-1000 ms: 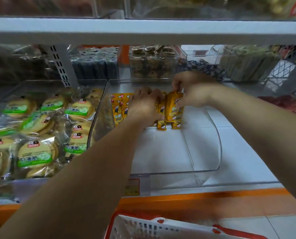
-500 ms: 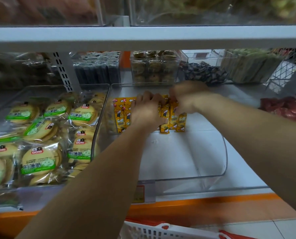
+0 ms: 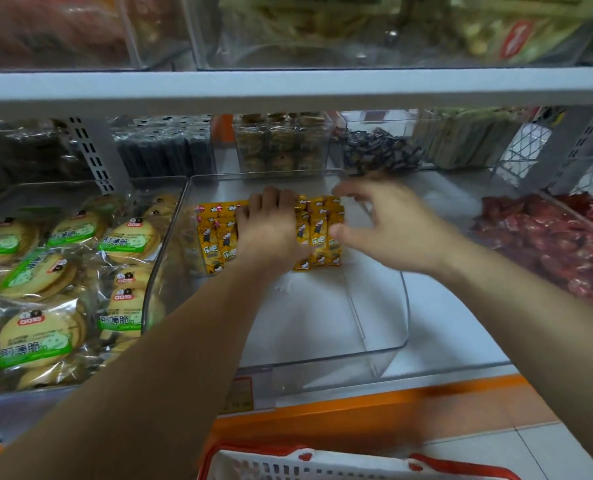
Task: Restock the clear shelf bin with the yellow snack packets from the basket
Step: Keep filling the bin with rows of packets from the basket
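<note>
Packets lined up at the back of the bin

My left hand point(image 3: 271, 230) pressed flat on the packets point(image 3: 317, 233); my right hand point(image 3: 385, 223) hung loose and empty beside them. The bin point(image 3: 374, 351) was mostly bare in front, basket point(image 3: 322, 462) below, contents unseen.

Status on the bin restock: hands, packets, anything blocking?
Left hand flat on the yellow packets, pressing the row at the back of the clear bin. Right hand open, beside the row. Front of bin bare; nothing blocking.
</note>
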